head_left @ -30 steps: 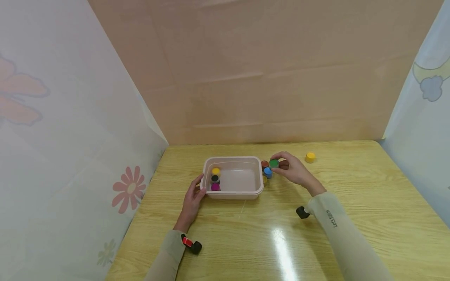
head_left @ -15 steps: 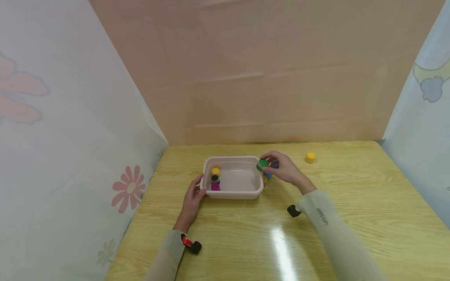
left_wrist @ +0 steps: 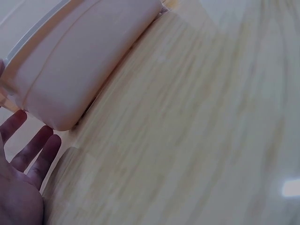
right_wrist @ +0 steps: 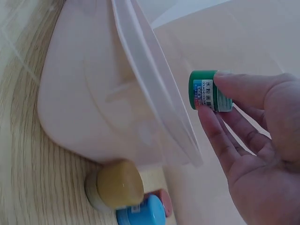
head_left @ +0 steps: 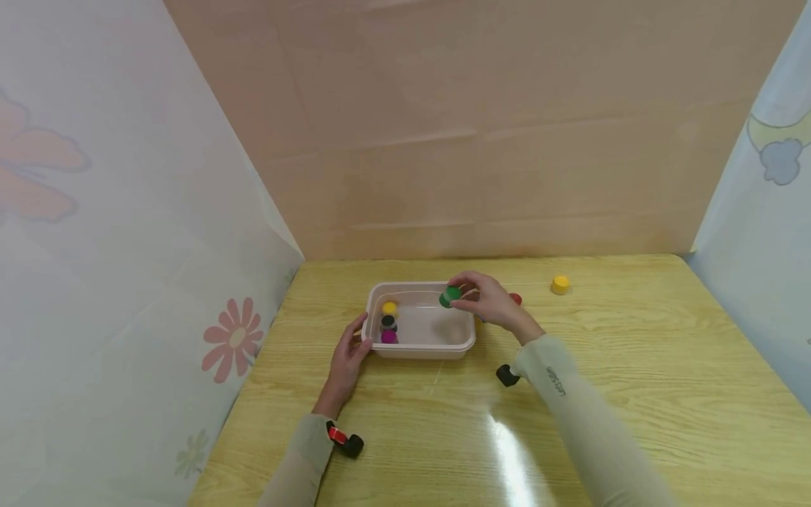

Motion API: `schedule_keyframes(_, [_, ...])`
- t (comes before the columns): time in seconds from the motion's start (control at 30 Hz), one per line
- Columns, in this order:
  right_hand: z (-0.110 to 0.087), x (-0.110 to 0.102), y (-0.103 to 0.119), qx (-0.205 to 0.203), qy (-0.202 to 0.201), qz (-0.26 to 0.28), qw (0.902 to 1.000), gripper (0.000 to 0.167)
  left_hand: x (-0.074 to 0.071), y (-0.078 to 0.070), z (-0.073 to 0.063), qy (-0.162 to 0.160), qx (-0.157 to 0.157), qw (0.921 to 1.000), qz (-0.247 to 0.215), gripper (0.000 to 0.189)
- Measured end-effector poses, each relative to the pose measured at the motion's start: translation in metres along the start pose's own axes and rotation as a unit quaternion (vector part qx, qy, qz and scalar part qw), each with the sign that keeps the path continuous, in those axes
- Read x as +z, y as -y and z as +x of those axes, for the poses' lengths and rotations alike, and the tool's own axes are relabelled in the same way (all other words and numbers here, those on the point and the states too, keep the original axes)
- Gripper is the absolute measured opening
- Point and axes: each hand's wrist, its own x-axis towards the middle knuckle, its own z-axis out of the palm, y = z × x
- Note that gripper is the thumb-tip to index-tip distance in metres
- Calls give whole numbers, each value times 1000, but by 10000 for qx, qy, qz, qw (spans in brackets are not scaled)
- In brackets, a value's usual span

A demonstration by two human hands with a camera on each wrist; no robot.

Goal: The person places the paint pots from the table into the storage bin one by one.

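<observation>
Head view: the right hand (head_left: pixel 491 299) pinches the green jar (head_left: pixel 449 296) at its fingertips (head_left: pixel 461 305), above the tub (head_left: pixel 418 353).

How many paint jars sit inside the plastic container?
3, along the left end of the container: yellow jar farthest, black jar between, magenta jar nearest. The right hand may hide more at the right end.

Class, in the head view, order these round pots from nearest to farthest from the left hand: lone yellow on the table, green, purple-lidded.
1. Round purple-lidded pot: left end of the pink plastic tub.
2. Round green pot: in the right hand.
3. Round yellow pot: on the table, right.
</observation>
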Motion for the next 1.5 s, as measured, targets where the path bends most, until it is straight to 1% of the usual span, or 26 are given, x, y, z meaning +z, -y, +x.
schedule_keyframes(0.3, [15,20,6,215,37,107,9997,39,-1,-1,0,109,-184,9998,-49,55])
schedule_keyframes(0.5, [24,36,10,269,131,44,9995,38,0,0,1,62,-85,9999,-76,54])
schedule_keyframes(0.67, [33,49,11,374,37,181,9991,38,2,0,1,52,16,10000,27,52])
schedule_keyframes(0.8, [39,61,13,557,-70,267,9981,38,2,-1,0,44,11,10000,59,51])
schedule_keyframes(0.97, [45,74,14,633,-101,281,9975,35,0,-1,0,63,-59,10000,4,51])
schedule_keyframes(1.0, [47,76,14,642,-92,285,9975,33,0,-2,0,87,-125,9999,-10,52])
schedule_keyframes(1.03, [48,77,15,667,-92,244,9974,32,-1,-7,0,123,-193,9997,-30,52])
schedule_keyframes(1.17, [53,84,12,858,-129,-46,9962,30,0,-8,0,100,-196,9998,3,52])
schedule_keyframes(1.23, [54,87,9,937,-127,-153,9954,30,0,-8,-1,46,-119,9999,42,51])
schedule_keyframes(1.27, [54,88,9,953,-128,-232,9951,30,1,-3,0,4,-49,10000,58,50])
schedule_keyframes(1.5, [60,94,5,822,-52,-635,9946,24,2,-2,0,-61,26,9999,133,50])
